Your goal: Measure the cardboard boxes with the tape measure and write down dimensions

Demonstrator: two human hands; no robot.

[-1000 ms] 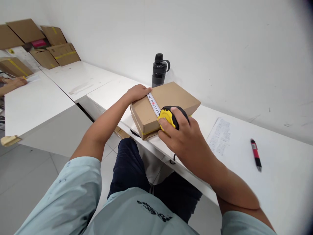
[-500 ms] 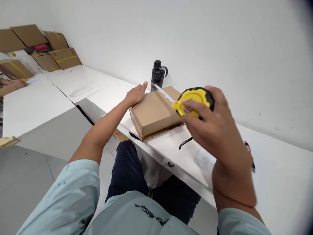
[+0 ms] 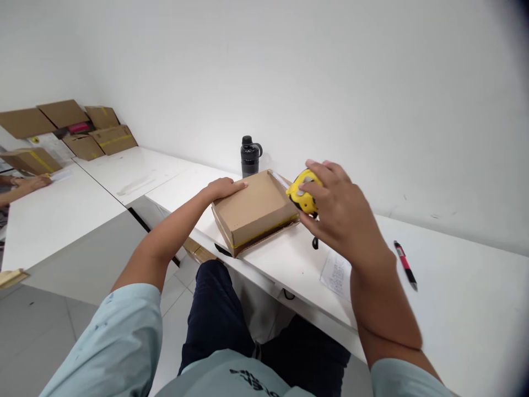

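While left hand (image 3: 223,189) rests on carton (image 3: 256,204), can't tell if gripping, right hand (image 3: 341,207) grips tape measure (image 3: 303,193); blade (image 3: 278,178) has shifted toward carton's right end.

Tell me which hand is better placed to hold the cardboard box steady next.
Probably the left hand: it rests on the cardboard box, while the right hand is occupied gripping the yellow tape measure.
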